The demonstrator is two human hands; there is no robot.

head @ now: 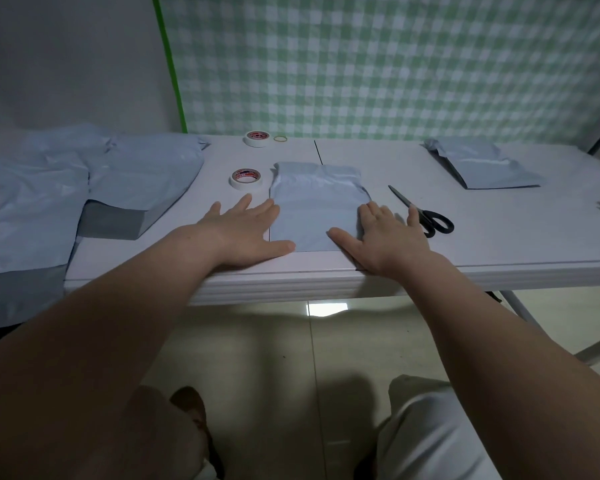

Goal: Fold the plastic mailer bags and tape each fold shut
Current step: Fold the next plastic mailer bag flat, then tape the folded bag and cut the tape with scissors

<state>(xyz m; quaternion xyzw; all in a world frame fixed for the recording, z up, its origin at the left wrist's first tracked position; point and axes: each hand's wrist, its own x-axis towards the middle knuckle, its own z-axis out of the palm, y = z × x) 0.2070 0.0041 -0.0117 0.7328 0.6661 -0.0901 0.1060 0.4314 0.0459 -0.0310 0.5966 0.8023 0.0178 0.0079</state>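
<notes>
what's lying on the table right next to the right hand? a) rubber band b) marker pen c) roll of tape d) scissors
d: the black-handled scissors lie on the table beside the right hand, their handles by its outermost finger.

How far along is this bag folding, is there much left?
One folded bag lies at the far right, seemingly done. The left hand and right hand press a middle bag flat; whether it is taped I cannot tell. A pile of bags waits at left; tape and scissors lie ready.
</notes>
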